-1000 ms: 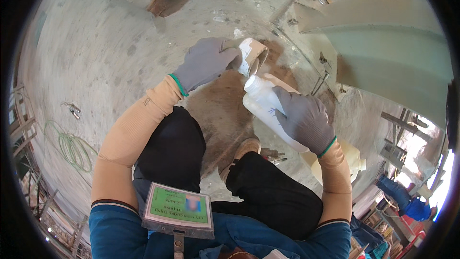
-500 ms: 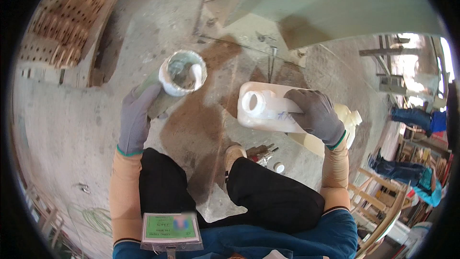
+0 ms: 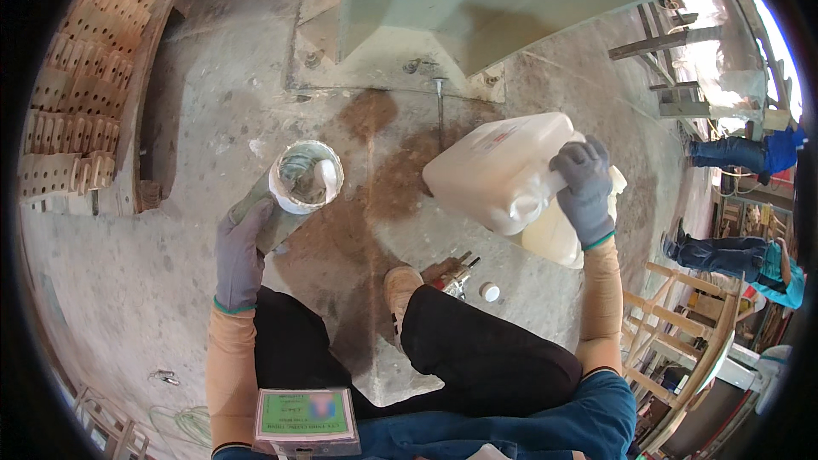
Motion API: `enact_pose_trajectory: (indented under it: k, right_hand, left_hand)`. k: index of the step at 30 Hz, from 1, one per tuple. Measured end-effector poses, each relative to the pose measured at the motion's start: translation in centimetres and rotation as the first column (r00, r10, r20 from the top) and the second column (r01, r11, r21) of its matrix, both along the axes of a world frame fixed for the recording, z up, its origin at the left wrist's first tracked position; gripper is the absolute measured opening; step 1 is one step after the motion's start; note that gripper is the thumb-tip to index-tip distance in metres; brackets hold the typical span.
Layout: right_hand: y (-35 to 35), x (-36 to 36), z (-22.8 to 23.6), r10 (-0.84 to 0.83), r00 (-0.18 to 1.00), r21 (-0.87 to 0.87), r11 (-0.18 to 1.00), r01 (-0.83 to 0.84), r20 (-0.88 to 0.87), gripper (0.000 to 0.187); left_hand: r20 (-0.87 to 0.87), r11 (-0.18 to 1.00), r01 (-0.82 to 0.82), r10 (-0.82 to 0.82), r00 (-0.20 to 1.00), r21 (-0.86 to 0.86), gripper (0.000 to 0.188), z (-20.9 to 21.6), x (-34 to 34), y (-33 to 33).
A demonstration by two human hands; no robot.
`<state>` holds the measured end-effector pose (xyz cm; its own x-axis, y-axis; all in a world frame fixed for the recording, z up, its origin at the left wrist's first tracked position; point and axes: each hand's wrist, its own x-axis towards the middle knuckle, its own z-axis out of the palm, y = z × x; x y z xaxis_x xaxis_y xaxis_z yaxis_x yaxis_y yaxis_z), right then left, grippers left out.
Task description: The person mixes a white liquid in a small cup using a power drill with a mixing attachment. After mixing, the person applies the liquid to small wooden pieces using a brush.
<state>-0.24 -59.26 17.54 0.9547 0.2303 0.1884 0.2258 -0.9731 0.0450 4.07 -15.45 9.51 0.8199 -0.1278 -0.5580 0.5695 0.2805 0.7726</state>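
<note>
My left hand (image 3: 241, 260), in a grey glove, is closed around the side of a round pot (image 3: 283, 190) with a white-smeared rim. Inside the pot lie wet-looking greyish stuff and something white that I cannot make out. On the other side, my gloved right hand (image 3: 584, 192) grips a whitish plastic jerrycan (image 3: 498, 158) at its handle, with the can tilted above the floor. A yellowish plastic jug (image 3: 554, 240) stands just behind and below it, partly hidden by the jerrycan and the hand.
Near my shoe lie a metal tool with a fitting (image 3: 457, 279) and a white cap (image 3: 489, 292). A grey-green steel piece (image 3: 528, 0) with a bolted base plate (image 3: 324, 68) rises ahead. Perforated parts (image 3: 81, 94) are stacked at left. Two people (image 3: 733, 260) are at far right.
The jerrycan has swung round in my right hand, its body now pointing away from me and its mouth no longer facing up. The pot has come lower in view.
</note>
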Motion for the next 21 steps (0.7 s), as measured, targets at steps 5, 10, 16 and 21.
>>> enact_pose_trajectory:
  k: [5, 10, 16, 21]
  right_hand:
    - [-5.0, 2.7, -1.7, -0.11, 0.993, 0.066, 0.992, 0.107, 0.043, 0.025]
    - [-12.1, 4.2, -4.1, -0.333, 0.942, 0.177, 0.926, 0.334, -0.04, 0.027]
    - [-11.3, 1.3, -1.8, -0.408, 0.913, 0.144, 0.902, 0.407, -0.022, 0.041]
    - [-7.8, -6.4, 0.6, -0.822, 0.558, 0.051, 0.556, 0.83, -0.113, 0.041]
  left_hand:
    - [-0.034, 1.0, -0.016, 0.016, 0.999, 0.01, 0.03, -0.5, 0.4, -1.2]
    - [-0.029, 0.998, 0.059, -0.058, 0.998, 0.005, 0.03, -1.0, 0.8, -2.6]
    - [-0.032, 0.985, 0.167, -0.166, 0.986, 0.031, 0.029, -1.9, 1.2, -3.7]
    - [-0.034, 0.984, 0.176, -0.174, 0.984, 0.035, 0.028, -2.0, 0.9, -4.1]
